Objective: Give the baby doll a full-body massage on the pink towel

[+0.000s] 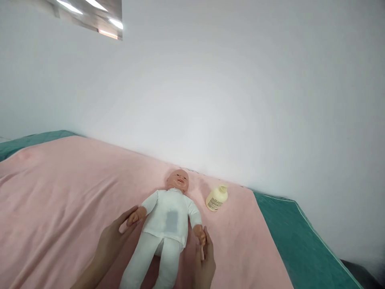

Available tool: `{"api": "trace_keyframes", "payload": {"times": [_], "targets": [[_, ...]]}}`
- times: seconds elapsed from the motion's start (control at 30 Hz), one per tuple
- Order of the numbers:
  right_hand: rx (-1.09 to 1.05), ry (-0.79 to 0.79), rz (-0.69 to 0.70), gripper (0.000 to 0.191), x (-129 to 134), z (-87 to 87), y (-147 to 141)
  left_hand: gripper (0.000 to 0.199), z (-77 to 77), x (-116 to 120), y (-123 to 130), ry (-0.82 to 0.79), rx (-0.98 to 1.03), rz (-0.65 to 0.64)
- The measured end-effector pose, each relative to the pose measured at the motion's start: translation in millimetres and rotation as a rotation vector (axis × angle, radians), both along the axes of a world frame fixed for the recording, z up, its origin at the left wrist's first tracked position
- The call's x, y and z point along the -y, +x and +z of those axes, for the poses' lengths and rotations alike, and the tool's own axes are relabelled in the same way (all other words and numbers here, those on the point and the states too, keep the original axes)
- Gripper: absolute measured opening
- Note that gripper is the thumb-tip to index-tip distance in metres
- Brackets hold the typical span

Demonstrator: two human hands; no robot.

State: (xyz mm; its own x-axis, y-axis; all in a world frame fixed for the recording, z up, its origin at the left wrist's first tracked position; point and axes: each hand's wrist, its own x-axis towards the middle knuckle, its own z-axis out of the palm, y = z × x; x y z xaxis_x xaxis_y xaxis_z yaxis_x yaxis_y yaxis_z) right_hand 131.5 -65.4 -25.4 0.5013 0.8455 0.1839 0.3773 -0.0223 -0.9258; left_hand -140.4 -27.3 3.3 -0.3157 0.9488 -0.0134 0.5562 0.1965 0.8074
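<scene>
A baby doll [168,224] in white clothes lies on its back on a pink blanket [90,176], its head toward the wall. A grey patch marks the front of its shirt. My left hand [116,237] grips the doll's hand and wrist on the left side of the view, thumb and fingers around it. On the other side, my right hand [205,259] has its fingers around the doll's other hand. A pale yellow bottle [217,198] with printed text stands on the blanket to the right of the doll's head.
Green fabric [300,237] shows beyond the blanket at the right and at the far left. A white wall [210,80] rises behind the blanket. Something dark [361,273] lies at the lower right corner.
</scene>
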Motion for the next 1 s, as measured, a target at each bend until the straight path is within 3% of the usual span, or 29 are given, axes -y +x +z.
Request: {"api": "trace_keyframes", "payload": {"times": [0.13,0.27,0.43,0.6,0.83,1.0], "targets": [[-0.09,0.012,0.01,0.05,-36,50.7,-4,0.043,15.0,-44,-3,0.124,0.117,-0.114],[-0.18,0.136,0.096,0.05,-82,68.2,-9,0.042,25.7,-96,7,0.256,0.222,-0.164],[-0.099,0.205,0.179,0.051,-143,52.8,-7,0.048,20.3,-154,24,0.176,0.206,-0.208],[-0.033,0.133,0.194,0.052,-186,31.3,6,0.052,1.2,-191,31,0.081,0.137,-0.232],[0.024,-0.014,0.186,0.048,-212,4.0,22,0.054,-21.7,-204,32,0.013,0.088,-0.243],[0.04,0.056,0.177,0.047,-203,6.1,17,0.055,-14.1,-192,34,0.063,0.106,-0.217]]}}
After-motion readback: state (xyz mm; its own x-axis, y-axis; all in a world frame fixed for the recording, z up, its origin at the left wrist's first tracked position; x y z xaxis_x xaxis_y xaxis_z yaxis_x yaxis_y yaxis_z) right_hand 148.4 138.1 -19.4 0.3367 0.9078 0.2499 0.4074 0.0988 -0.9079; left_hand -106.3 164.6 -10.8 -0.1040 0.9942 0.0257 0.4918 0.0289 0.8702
